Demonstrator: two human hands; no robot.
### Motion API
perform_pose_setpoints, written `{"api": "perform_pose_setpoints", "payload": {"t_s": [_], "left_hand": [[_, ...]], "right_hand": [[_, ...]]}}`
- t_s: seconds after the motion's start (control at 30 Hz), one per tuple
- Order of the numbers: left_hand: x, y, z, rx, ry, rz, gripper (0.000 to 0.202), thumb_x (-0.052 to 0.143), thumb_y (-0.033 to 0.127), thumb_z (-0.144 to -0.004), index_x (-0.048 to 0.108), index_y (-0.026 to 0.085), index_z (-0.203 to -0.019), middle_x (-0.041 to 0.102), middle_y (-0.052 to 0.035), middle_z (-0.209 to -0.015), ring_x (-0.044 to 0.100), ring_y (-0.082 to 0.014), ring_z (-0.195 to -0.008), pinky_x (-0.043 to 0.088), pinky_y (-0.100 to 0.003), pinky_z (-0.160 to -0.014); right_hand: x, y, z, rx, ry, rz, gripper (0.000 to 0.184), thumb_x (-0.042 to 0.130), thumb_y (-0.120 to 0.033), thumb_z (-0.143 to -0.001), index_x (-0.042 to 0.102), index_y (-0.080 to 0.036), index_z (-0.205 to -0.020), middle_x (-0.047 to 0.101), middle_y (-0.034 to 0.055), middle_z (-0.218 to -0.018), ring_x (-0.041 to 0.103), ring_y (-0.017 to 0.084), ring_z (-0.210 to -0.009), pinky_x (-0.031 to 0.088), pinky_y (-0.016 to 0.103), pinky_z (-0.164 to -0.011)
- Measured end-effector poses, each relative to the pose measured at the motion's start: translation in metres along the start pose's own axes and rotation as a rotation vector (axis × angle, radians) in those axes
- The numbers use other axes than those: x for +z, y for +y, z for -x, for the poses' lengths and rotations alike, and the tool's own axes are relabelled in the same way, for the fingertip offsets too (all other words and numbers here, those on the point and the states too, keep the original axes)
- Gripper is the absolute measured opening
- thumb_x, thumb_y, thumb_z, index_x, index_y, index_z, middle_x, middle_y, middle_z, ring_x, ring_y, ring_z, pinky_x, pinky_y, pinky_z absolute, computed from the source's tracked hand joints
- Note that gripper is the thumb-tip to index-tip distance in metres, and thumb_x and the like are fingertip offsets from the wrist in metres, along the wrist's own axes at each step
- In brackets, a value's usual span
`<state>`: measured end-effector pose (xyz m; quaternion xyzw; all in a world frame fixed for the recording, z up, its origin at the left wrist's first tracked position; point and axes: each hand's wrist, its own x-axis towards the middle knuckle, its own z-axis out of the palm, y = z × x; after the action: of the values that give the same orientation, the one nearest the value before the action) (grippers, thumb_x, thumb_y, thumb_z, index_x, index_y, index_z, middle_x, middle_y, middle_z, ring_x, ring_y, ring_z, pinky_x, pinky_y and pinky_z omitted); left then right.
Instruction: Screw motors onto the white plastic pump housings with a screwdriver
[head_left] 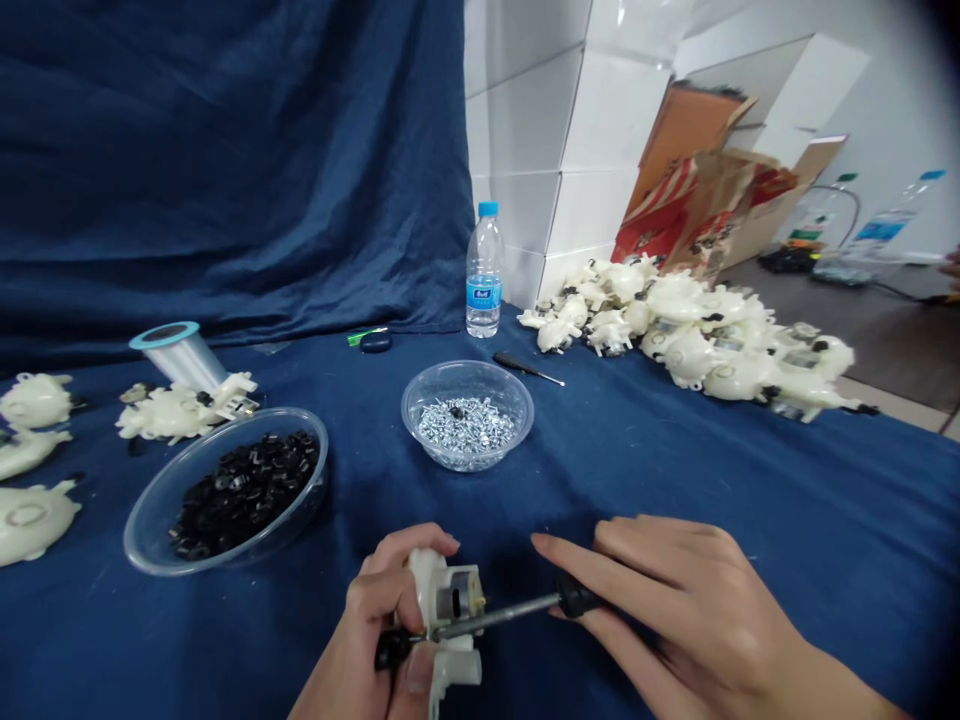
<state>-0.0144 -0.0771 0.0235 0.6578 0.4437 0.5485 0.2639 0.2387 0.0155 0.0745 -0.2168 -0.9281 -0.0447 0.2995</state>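
My left hand [367, 610] is closed round a white plastic motor housing [456, 668] low in the middle of the view. A small silver motor [453, 600] sits in it, and a black piece [391, 648] shows beside my left thumb. My right hand [675, 590] grips the black handle of a screwdriver [517, 611]. Its metal shaft points left, and the tip meets the housing near my left fingers. Whether a screw sits under the tip is hard to make out.
Ahead stands a clear bowl of screws [480, 462]; left of it, a bowl of black parts [142, 555]. Another screwdriver [525, 368], a water bottle [484, 290] and a spool [187, 362] lie farther back. White housings pile up [690, 330] at right; several more [34, 520] lie left.
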Motion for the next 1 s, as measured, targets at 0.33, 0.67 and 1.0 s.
{"api": "perform_pose_setpoints", "payload": {"t_s": [0.33, 0.67, 1.0], "left_hand": [[0.002, -0.006, -0.002, 0.054, -0.005, -0.005, 0.011, 0.05, 0.022, -0.104, 0.049, 0.03, -0.11, 0.064, -0.0098, -0.13, 0.065, -0.0263, -0.116, 0.056, -0.036, -0.087], [0.016, -0.005, 0.005, -0.019, 0.099, 0.019, 0.007, 0.041, 0.032, -0.11, 0.048, 0.031, -0.108, 0.061, -0.0039, -0.132, 0.062, -0.0179, -0.119, 0.049, -0.028, -0.09], [0.003, -0.002, 0.006, -0.053, -0.03, -0.031, 0.005, 0.041, 0.028, -0.11, 0.046, 0.031, -0.109, 0.058, -0.0068, -0.136, 0.063, -0.0213, -0.123, 0.055, -0.032, -0.091]], "right_hand": [[0.003, 0.001, 0.0, -0.004, -0.01, -0.01, 0.031, 0.048, -0.017, -0.101, 0.063, -0.02, -0.127, 0.067, 0.0025, -0.077, 0.068, 0.02, -0.064, 0.055, 0.035, -0.058], [0.003, 0.002, 0.001, -0.013, -0.009, -0.037, 0.028, 0.05, -0.014, -0.099, 0.065, -0.016, -0.123, 0.063, 0.0013, -0.072, 0.062, 0.018, -0.058, 0.048, 0.032, -0.052], [0.004, -0.002, 0.001, 0.014, 0.022, -0.021, 0.027, 0.045, -0.017, -0.104, 0.067, -0.018, -0.119, 0.068, 0.0024, -0.077, 0.067, 0.018, -0.062, 0.053, 0.034, -0.058]]}}
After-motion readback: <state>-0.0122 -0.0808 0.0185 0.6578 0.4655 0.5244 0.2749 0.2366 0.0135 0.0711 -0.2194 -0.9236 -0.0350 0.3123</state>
